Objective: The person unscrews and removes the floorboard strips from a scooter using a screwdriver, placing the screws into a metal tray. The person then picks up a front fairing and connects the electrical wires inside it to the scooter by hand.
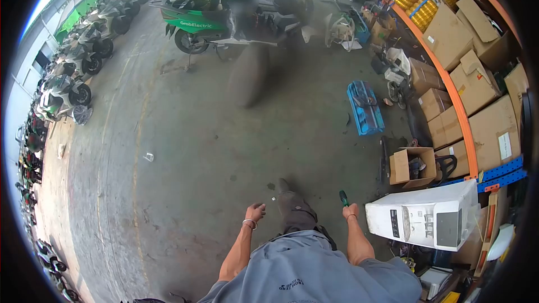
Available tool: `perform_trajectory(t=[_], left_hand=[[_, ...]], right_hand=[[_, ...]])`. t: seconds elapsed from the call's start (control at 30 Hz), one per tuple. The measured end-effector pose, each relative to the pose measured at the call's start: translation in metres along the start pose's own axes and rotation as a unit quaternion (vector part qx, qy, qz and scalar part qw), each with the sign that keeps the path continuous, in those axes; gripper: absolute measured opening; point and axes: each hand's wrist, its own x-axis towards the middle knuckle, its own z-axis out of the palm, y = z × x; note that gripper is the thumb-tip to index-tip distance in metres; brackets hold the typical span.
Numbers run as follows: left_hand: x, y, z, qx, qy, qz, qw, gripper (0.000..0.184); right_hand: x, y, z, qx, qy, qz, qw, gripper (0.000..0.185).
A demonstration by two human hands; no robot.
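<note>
My right hand [350, 211] is closed around a slim dark green tool with a black end [343, 197], which points forward out of the fist. It has the look of a screwdriver handle, though its lower part is hidden in my fingers. On the other side, my left hand [256, 211] hangs beside my leg with its fingers curled in, and nothing shows in it. A light bracelet [250, 224] circles the left wrist. Between the hands, one leg [296, 213] is stretched forward on the concrete floor.
Green scooters [193, 21] stand ahead, near a blurred dark shape [250, 76]. Rows of motorcycles [73, 92] line the left. To the right are a blue toolbox [365, 108], an open carton [412, 167], a white appliance [421, 219] and an orange-framed shelf [459, 106] with cardboard boxes.
</note>
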Motion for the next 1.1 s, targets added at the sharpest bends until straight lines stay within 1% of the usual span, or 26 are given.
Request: perform_trajectory(t=[0.03,0.07,0.1,0.17,0.2,0.23,0.27,0.33,0.37,0.4,0.43,0.5,0.53,0.57,0.6,0.63,0.67,0.7,0.77,0.8,0.87,0.9,0.97,1.0,1.03,1.1], left_hand=[[0.018,0.0,-0.018,-0.016,0.011,-0.025,1.0,0.048],[0.036,0.001,-0.037,-0.018,0.024,-0.043,0.999,0.047],[0.055,0.004,-0.055,-0.022,0.035,-0.061,0.997,0.046],[0.085,0.014,-0.094,-0.055,0.064,-0.087,0.993,0.041],[0.097,0.008,-0.12,-0.05,0.071,-0.125,0.988,0.041],[0.121,0.024,-0.141,-0.047,0.08,-0.154,0.984,0.042],[0.136,0.052,-0.161,-0.048,0.085,-0.154,0.983,0.042],[0.138,0.089,-0.219,-0.099,0.128,-0.171,0.972,0.045],[0.14,0.115,-0.245,-0.097,0.131,-0.177,0.971,0.045],[0.145,0.145,-0.268,-0.188,0.168,-0.113,0.961,0.046],[0.151,0.181,-0.288,-0.277,0.2,-0.045,0.939,0.048],[0.171,0.237,-0.33,-0.349,0.207,0.001,0.914,0.056],[0.178,0.266,-0.349,-0.346,0.168,0.029,0.922,0.073],[0.188,0.293,-0.365,-0.349,0.168,0.026,0.922,0.073],[0.2,0.32,-0.38,-0.383,0.147,0.044,0.911,0.08],[0.215,0.343,-0.397,-0.415,0.127,0.063,0.899,0.088],[0.233,0.363,-0.415,-0.431,0.107,0.082,0.892,0.098],[0.253,0.38,-0.438,-0.463,0.087,0.089,0.878,0.093],[0.289,0.412,-0.487,-0.53,0.114,0.11,0.833,0.079],[0.307,0.417,-0.521,-0.529,0.114,0.107,0.834,0.079],[0.34,0.438,-0.595,-0.593,0.131,0.064,0.792,0.064],[0.353,0.452,-0.631,-0.595,0.131,0.07,0.79,0.064],[0.366,0.476,-0.69,-0.589,0.253,0.042,0.766,0.057],[0.373,0.489,-0.721,-0.608,0.268,0.02,0.747,0.056],[0.38,0.503,-0.749,-0.606,0.267,0.02,0.749,0.056],[0.398,0.53,-0.81,-0.624,0.315,0.024,0.715,0.054]], right_hand=[[0.006,-0.04,0.002,-0.027,-0.007,0.014,1.0,0.024],[0.022,-0.069,0.012,-0.048,-0.011,-0.002,0.999,0.029],[0.031,-0.104,0.027,-0.049,-0.008,-0.007,0.999,0.029],[0.051,-0.161,0.051,-0.049,-0.016,0.016,0.999,0.034],[0.05,-0.198,0.06,-0.053,-0.026,0.013,0.998,0.036],[0.055,-0.231,0.081,-0.067,0.0,-0.002,0.998,0.038],[0.06,-0.277,0.093,-0.076,-0.032,-0.033,0.996,0.039],[0.044,-0.352,0.125,-0.101,-0.118,-0.079,0.985,0.04],[0.031,-0.411,0.132,-0.112,-0.157,-0.105,0.976,0.041],[0.013,-0.468,0.141,-0.128,-0.182,-0.144,0.964,0.041],[0.0,-0.524,0.156,-0.154,-0.207,-0.183,0.949,0.039],[-0.041,-0.635,0.184,-0.192,-0.266,-0.318,0.89,0.037],[-0.071,-0.687,0.192,-0.178,-0.286,-0.368,0.867,0.035],[-0.095,-0.731,0.208,-0.16,-0.306,-0.423,0.838,0.032],[-0.116,-0.774,0.228,-0.152,-0.336,-0.485,0.793,0.032],[-0.141,-0.813,0.242,-0.129,-0.359,-0.522,0.763,0.032],[-0.17,-0.856,0.245,-0.136,-0.394,-0.546,0.727,0.034],[-0.183,-0.89,0.272,-0.141,-0.409,-0.589,0.683,0.037],[-0.215,-0.954,0.309,-0.178,-0.444,-0.608,0.633,0.04],[-0.224,-0.978,0.331,-0.177,-0.446,-0.606,0.634,0.04],[-0.242,-1.032,0.366,-0.16,-0.448,-0.626,0.618,0.041],[-0.247,-1.061,0.379,-0.171,-0.481,-0.585,0.63,0.042],[-0.249,-1.115,0.387,-0.178,-0.481,-0.592,0.621,0.042],[-0.248,-1.138,0.39,-0.178,-0.484,-0.59,0.622,0.042],[-0.244,-1.165,0.395,-0.166,-0.467,-0.577,0.649,0.041],[-0.224,-1.221,0.407,-0.155,-0.415,-0.551,0.707,0.039]])
